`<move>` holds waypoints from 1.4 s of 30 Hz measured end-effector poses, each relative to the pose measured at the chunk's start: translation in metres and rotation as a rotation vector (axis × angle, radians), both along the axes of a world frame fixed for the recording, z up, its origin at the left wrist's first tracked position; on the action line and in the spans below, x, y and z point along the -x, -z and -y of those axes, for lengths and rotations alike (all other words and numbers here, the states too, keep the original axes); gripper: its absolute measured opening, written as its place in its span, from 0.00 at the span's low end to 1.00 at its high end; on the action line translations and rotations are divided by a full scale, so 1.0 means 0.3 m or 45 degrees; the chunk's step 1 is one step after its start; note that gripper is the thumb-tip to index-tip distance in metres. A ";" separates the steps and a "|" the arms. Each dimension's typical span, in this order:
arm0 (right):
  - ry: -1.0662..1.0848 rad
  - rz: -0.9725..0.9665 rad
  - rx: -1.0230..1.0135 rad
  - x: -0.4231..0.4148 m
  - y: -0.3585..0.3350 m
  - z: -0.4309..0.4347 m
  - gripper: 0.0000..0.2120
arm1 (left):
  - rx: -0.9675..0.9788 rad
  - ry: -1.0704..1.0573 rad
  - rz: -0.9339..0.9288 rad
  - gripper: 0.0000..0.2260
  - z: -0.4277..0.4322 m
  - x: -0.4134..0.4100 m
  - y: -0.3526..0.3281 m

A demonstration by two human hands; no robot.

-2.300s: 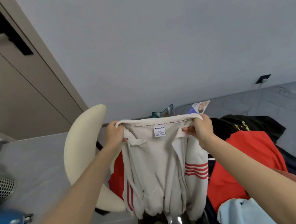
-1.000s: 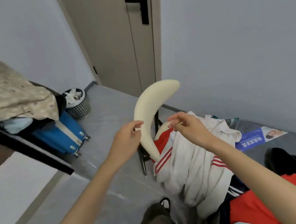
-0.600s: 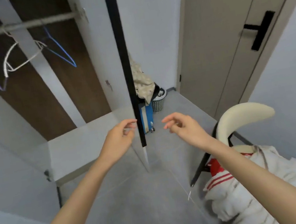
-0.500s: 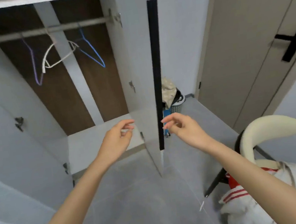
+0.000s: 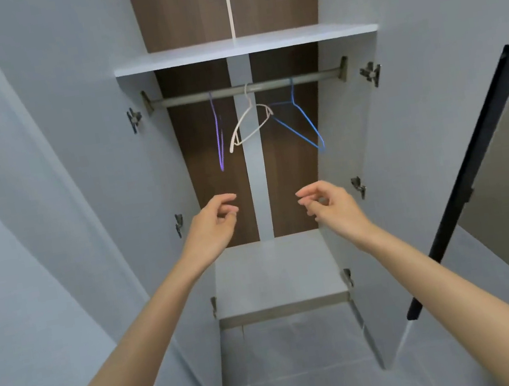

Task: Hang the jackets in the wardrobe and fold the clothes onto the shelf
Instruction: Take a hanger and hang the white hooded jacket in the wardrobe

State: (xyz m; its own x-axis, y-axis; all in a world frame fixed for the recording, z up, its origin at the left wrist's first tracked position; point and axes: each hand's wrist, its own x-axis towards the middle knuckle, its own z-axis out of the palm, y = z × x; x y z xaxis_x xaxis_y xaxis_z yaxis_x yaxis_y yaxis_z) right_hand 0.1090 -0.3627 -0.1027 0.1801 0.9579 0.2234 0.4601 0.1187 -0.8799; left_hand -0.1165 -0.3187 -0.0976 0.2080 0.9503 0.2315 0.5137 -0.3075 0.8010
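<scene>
I face an open wardrobe with a metal rail (image 5: 185,99) near its top. Three hangers hang from the rail: a purple one (image 5: 219,138) at the left, a white one (image 5: 247,127) in the middle and a blue one (image 5: 300,122) at the right. My left hand (image 5: 213,226) and my right hand (image 5: 332,205) are raised side by side below the hangers, fingers loosely curled, holding nothing. A white upper shelf (image 5: 243,46) sits above the rail and a white lower shelf (image 5: 276,273) lies below my hands. No jacket or other clothing is in view.
Both wardrobe doors stand open; the left door (image 5: 56,191) and the right door (image 5: 436,130) flank my arms. A long black handle (image 5: 467,179) runs down the right door's edge. Grey floor tiles (image 5: 307,368) lie in front of the wardrobe.
I have let go of the white striped jacket, leaving it on the chair, and turned left to face the wardrobe. Both empty hands have risen toward the hangers.
</scene>
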 end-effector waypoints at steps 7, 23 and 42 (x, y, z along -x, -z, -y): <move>-0.023 0.054 -0.022 0.069 -0.032 -0.344 0.09 | 0.070 -0.128 0.117 0.18 -0.335 0.010 0.008; -0.285 0.105 -0.133 0.099 -0.064 -1.570 0.12 | 0.424 -0.288 0.067 0.22 -1.412 -0.129 0.215; -0.284 -0.293 0.225 0.215 0.077 -2.190 0.30 | 0.406 -0.040 0.074 0.16 -1.670 -0.131 0.249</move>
